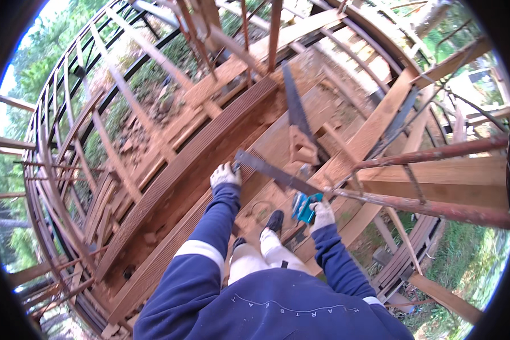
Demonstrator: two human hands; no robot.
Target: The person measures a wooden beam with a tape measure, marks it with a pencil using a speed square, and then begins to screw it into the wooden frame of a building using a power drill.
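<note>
1. Reddish-brown timber everywhere: a grooved decking plank (198, 164) runs diagonally from lower left to upper centre, laid over an open frame of joists (124, 102), with ground and greenery visible below.
2. Left hand (225, 175), in a pale work glove, is closed on the near end of a long flat metal straightedge (277, 174). The bar lies across the boards, slanting down and right toward the other hand.
3. Right hand (323, 214), also gloved, grips a small teal tool (304, 207) beside the far end of the straightedge. What kind of tool it is cannot be made out; the fingers appear wrapped around it.
4. A handsaw (294, 110) lies on the boards beyond the straightedge, blade pointing away, wooden handle (303, 148) nearest the person, untouched.
5. Handling judgement: the straightedge looks thin, stiff and light, and likely slick on the wood; holding it down flat near each end should stop it swivelling. The saw is best taken by its handle, since the blade would flex and the teeth are sharp.
6. Rusty steel tubes (430, 181) cross the right side, close to the right hand.
7. Dark shoe (274, 221) rests on the boards between the arms.
8. Packages, labels, signs: none visible on the deck. The only lettering is a faint pale line on the person's dark blue top (277, 311), at the lower edge.
</note>
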